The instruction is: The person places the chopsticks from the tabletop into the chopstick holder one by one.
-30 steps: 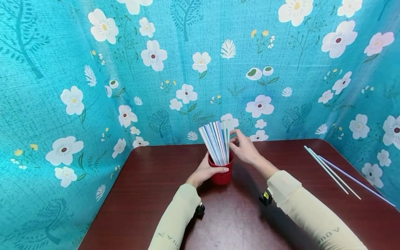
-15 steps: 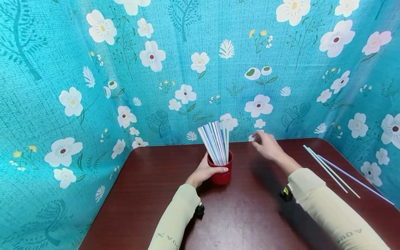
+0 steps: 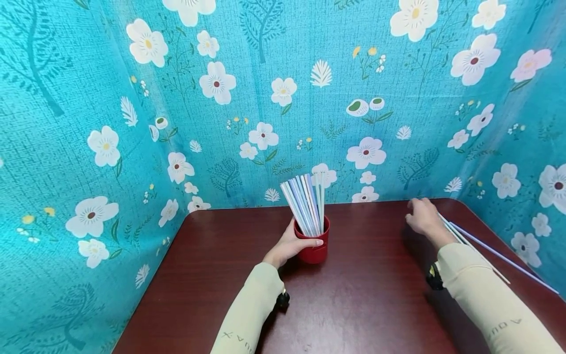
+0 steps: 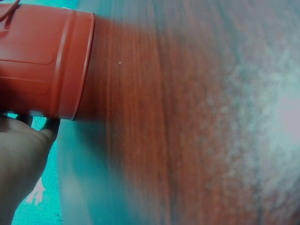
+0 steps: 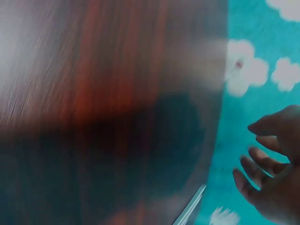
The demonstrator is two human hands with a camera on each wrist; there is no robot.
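My left hand (image 3: 289, 244) grips the side of a red cup (image 3: 315, 254), its thumb lying across the front below the rim. A fanned bundle of long, thin straw-like sticks (image 3: 305, 204) in white, blue, purple and pale green stands in the cup, leaning left. In the left wrist view, the cup wall (image 4: 35, 61) fills the upper left corner, with part of the hand (image 4: 21, 159) beneath it. My right hand (image 3: 424, 217) is above the table's far right, fingers loosely bent and holding nothing. Pale green sticks (image 3: 498, 272) lie just beside it, partly hidden by hand and sleeve.
One purple stick (image 3: 504, 257) lies slantwise near the right edge of the dark red-brown table (image 3: 362, 295). Blue flowered cloth (image 3: 327, 123) hangs behind the table and along both sides. Pale stick ends (image 5: 191, 206) show at the bottom of the right wrist view.
My right hand has left the sticks in the cup and moved right across the table toward the loose sticks. The left hand keeps its hold on the cup.
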